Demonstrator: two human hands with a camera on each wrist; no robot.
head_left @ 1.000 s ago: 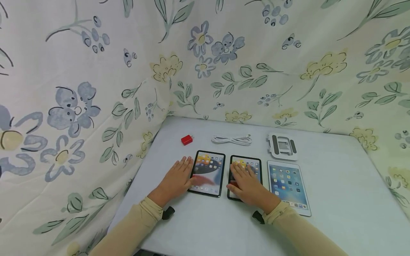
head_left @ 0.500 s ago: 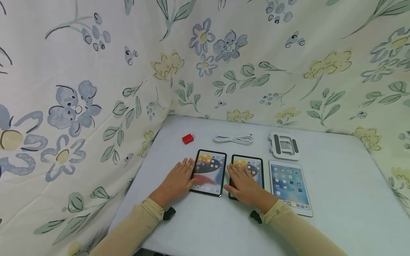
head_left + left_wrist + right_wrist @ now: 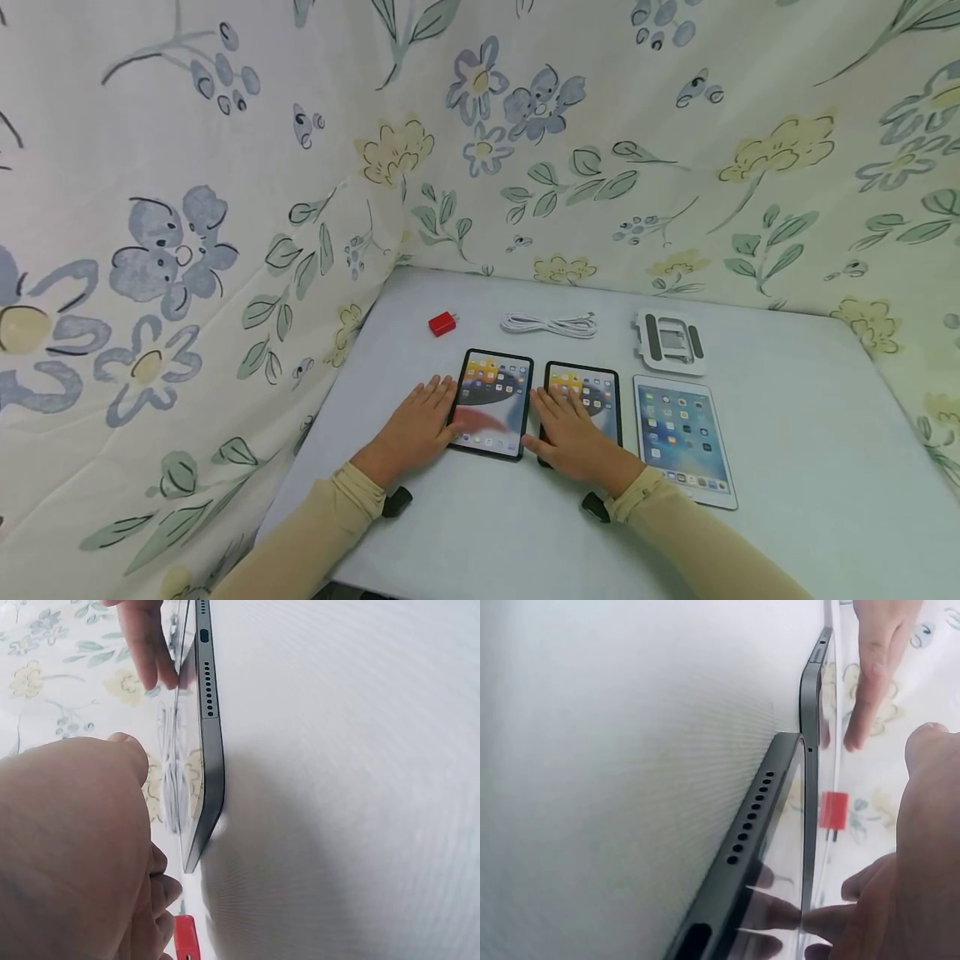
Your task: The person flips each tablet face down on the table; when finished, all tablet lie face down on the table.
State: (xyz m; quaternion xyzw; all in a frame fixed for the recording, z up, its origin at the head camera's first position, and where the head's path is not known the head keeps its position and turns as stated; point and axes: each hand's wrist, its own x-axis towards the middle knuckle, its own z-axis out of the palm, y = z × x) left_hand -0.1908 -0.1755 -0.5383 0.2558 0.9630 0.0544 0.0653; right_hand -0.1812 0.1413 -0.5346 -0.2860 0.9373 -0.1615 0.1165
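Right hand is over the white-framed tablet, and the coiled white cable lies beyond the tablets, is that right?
Not quite: the head view shows the right hand over the middle, black-framed tablet, not the white-framed tablet. The coiled white cable does lie beyond them.

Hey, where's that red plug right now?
In the head view, the red plug lies toward the far left of the white table, left of the coiled white cable and beyond the left hand and the leftmost black-framed tablet.
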